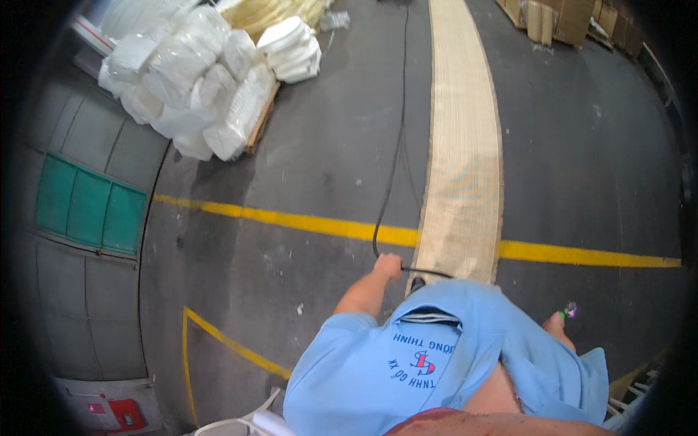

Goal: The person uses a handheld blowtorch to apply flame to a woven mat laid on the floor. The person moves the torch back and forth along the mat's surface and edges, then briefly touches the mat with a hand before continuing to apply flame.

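Observation:
My left hand (pixel 389 266) is closed around a black cable or hose (pixel 398 149) in front of my body. From the hand it runs away along the floor toward the far edge of view, and its other end passes right, behind my blue shirt. Out to the right side, my right hand (pixel 556 325) has its fingers closed at a small shiny thing (pixel 571 311) with green and purple on it. Its kind is too small to tell. Much of the right forearm is hidden by the shirt.
A long beige woven strip (pixel 465 131) stretches ahead over the dark floor, crossing a yellow line (pixel 313 221). Plastic-wrapped white bundles (pixel 193 87) sit on a pallet at the far left. Cardboard boxes (pixel 572 22) stand far right. A grey wall (pixel 62 291) borders the left.

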`<control>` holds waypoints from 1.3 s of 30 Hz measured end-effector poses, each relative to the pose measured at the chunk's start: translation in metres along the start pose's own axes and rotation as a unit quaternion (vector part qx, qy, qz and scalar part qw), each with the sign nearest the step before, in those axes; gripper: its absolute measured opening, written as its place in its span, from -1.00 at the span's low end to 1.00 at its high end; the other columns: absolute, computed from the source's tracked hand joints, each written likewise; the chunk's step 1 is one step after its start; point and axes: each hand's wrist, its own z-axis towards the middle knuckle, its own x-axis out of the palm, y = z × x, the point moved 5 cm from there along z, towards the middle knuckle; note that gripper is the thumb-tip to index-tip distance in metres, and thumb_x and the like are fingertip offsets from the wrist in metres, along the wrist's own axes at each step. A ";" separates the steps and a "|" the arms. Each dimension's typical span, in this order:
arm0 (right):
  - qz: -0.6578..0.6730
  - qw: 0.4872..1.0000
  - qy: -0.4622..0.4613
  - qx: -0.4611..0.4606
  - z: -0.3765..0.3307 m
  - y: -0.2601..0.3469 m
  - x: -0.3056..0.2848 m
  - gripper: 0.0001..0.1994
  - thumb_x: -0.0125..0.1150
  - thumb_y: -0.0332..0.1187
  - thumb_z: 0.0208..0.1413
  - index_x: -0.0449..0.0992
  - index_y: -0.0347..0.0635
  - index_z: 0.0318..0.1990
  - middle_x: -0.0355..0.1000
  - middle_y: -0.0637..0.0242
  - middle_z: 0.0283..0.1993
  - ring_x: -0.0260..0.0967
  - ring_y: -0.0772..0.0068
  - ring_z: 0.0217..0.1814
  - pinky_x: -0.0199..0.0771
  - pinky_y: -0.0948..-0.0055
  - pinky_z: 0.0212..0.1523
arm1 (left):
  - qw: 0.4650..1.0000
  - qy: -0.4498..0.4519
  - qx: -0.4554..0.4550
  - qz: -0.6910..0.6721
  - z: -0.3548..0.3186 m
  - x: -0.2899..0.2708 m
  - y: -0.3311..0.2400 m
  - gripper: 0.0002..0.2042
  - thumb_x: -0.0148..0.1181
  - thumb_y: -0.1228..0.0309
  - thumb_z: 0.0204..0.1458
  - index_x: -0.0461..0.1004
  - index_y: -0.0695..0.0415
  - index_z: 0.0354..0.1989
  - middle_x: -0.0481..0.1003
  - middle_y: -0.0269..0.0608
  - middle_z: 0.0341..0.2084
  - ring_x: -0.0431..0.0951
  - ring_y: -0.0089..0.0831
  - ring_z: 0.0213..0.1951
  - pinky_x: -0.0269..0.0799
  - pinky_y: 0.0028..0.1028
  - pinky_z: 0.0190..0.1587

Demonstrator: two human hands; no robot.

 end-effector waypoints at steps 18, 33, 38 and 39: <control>0.100 0.995 -0.021 0.022 0.053 0.083 0.031 -0.70 0.19 -0.11 0.13 0.33 -0.09 -0.46 0.19 0.36 -0.68 0.18 0.36 -0.76 0.17 0.31 -0.72 | 0.996 0.046 -0.069 -0.022 0.049 -0.042 -0.079 -0.79 0.16 0.30 -0.02 0.62 0.01 -0.24 0.61 -0.11 -0.26 0.58 -0.16 -0.09 0.40 -0.19 -0.02; -0.121 0.992 -0.008 -0.026 0.113 0.231 0.085 -0.54 0.20 -0.10 0.14 0.49 -0.37 -0.02 0.44 -0.07 0.07 0.46 -0.04 0.03 0.51 0.14 -0.09 | 0.993 0.004 -0.114 -0.032 0.090 -0.110 -0.176 -0.80 0.09 0.28 0.09 0.61 0.04 -0.24 0.60 -0.05 -0.29 0.56 -0.11 -0.13 0.38 -0.20 -0.05; -0.144 0.978 -0.049 -0.144 0.105 0.247 0.111 -0.63 0.18 -0.09 0.16 0.44 -0.30 -0.24 0.44 0.18 -0.43 0.39 0.27 -0.57 0.34 0.27 -0.60 | 0.992 0.006 -0.106 -0.063 0.104 -0.115 -0.157 -0.79 0.09 0.29 0.08 0.61 0.06 -0.23 0.60 -0.04 -0.30 0.57 -0.08 -0.13 0.38 -0.17 -0.02; -0.160 0.973 -0.059 -0.154 0.103 0.252 0.115 -0.63 0.18 -0.08 0.16 0.44 -0.30 -0.22 0.46 0.16 -0.39 0.41 0.24 -0.54 0.36 0.25 -0.59 | 0.993 0.005 -0.098 -0.066 0.111 -0.115 -0.152 -0.79 0.09 0.29 0.07 0.61 0.06 -0.23 0.60 -0.03 -0.29 0.57 -0.08 -0.13 0.38 -0.18 -0.01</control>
